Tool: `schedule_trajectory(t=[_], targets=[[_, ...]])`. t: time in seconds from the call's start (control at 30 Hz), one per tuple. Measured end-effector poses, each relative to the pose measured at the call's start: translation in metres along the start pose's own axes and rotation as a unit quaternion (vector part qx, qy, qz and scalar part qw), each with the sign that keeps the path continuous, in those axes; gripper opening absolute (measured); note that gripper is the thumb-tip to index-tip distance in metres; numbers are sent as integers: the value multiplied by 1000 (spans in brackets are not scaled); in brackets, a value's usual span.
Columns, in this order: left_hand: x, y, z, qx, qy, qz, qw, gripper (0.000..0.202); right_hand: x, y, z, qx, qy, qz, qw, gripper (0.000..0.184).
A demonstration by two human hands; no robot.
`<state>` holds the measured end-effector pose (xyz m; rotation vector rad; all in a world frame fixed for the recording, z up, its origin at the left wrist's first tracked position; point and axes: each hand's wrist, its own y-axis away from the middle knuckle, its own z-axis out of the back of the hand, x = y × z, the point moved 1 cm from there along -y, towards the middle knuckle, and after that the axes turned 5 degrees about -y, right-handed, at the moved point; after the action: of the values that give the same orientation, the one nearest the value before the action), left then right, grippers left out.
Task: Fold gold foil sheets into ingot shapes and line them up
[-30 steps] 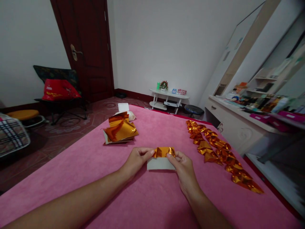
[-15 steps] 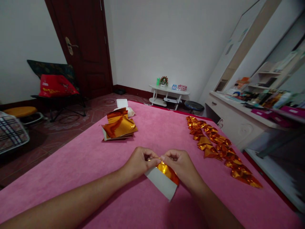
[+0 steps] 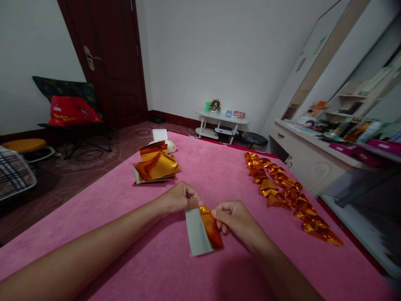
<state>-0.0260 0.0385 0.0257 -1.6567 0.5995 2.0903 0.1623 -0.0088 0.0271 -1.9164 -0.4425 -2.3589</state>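
Observation:
A folded sheet of gold foil paper (image 3: 203,232), white on its back, lies on the pink cloth (image 3: 219,175) between my hands. My left hand (image 3: 177,197) pinches its upper left corner with closed fingers. My right hand (image 3: 234,220) pinches the gold edge at the top right, fingers curled. The sheet points lengthwise toward me. A stack of unfolded gold sheets (image 3: 156,166) lies to the far left of my hands. A long row of several folded gold pieces (image 3: 286,196) runs along the right side of the cloth.
A white box (image 3: 160,135) sits behind the gold stack. Off the cloth stand a dark chair with a red bag (image 3: 69,112), a dark door (image 3: 109,62), a small white low table (image 3: 221,125), and a cluttered white dresser (image 3: 316,159) at right.
The folded sheet has been turned from lying crosswise to pointing lengthwise toward me. Both hands went from fingertips on its top edge to pinching its upper end.

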Motion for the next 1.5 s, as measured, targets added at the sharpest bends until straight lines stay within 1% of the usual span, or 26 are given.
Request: schedule_trajectory(t=[0.03, 0.07, 0.1, 0.13, 0.2, 0.23, 0.27, 0.3, 0.33, 0.4, 0.43, 0.5, 0.57, 0.6, 0.67, 0.73, 0.77, 0.83, 0.9, 0.93, 0.97, 1.0, 1.07, 1.23, 1.37, 1.5], targets=[[-2, -5, 6, 23, -24, -1, 999, 29, -3, 1, 2, 12, 31, 1, 999, 25], [-5, -10, 10, 51, -46, 5, 998, 27, -6, 2, 3, 13, 69, 18, 997, 17], [-8, -15, 14, 86, -56, 10, 995, 25, -9, 4, 5, 3, 112, 50, 992, 7], [-11, -21, 17, 106, -60, 9, 993, 25, -11, 8, 7, -13, 158, 93, 983, 11], [-17, -31, 18, 127, -74, 3, 989, 23, -13, 16, 10, -56, 244, 187, 950, 38], [-19, -35, 17, 142, -81, -2, 987, 22, -13, 22, 11, -81, 281, 227, 929, 46], [-20, -39, 14, 158, -91, -9, 983, 20, -14, 27, 11, -105, 313, 262, 907, 49], [-20, -43, 11, 177, -103, -17, 979, 18, -14, 33, 10, -122, 339, 294, 885, 49], [-20, -46, 7, 195, -117, -26, 973, 16, -14, 37, 9, -126, 362, 321, 866, 46], [-17, -52, -2, 222, -147, -53, 962, 13, -15, 44, 7, -96, 398, 364, 837, 38], [-15, -54, -7, 231, -162, -69, 957, 13, -16, 45, 6, -74, 407, 379, 827, 35], [-12, -58, -16, 246, -197, -100, 944, 14, -18, 46, 6, -40, 412, 397, 819, 32], [-9, -59, -22, 240, -247, -129, 930, 14, -21, 44, 8, -20, 404, 403, 821, 31], [-9, -58, -24, 222, -278, -152, 922, 14, -23, 43, 9, -12, 398, 405, 823, 32], [-12, -47, -27, 154, -341, -216, 902, 15, -25, 43, 10, -1, 387, 405, 828, 32], [-19, -27, -29, 71, -387, -282, 875, 20, -25, 45, 10, 3, 378, 389, 840, 33], [-22, -13, -30, 45, -400, -303, 864, 23, -25, 46, 10, 5, 372, 376, 849, 34], [-26, 18, -33, 49, -426, -324, 843, 24, -24, 48, 8, 10, 358, 348, 867, 33], [-26, 46, -38, 65, -466, -333, 817, 13, -23, 48, 7, 8, 338, 334, 880, 33], [-24, 58, -41, 70, -484, -337, 804, 12, -23, 48, 7, 4, 330, 331, 884, 33], [-21, 66, -44, 72, -502, -337, 793, 16, -23, 48, 6, -2, 322, 328, 888, 34], [-17, 72, -46, 59, -515, -343, 783, 18, -23, 48, 6, -8, 316, 325, 892, 35], [-9, 77, -51, 40, -539, -345, 768, 19, -24, 49, 5, -17, 304, 316, 898, 36], [3, 69, -58, -16, -575, -371, 729, 12, -25, 49, 2, -35, 260, 296, 919, 32], [4, 68, -59, -60, -575, -402, 710, 9, -26, 45, -2, -64, 228, 262, 936, 23], [0, 70, -58, -104, -560, -429, 701, 11, -24, 43, -7, -97, 219, 237, 941, 17]])
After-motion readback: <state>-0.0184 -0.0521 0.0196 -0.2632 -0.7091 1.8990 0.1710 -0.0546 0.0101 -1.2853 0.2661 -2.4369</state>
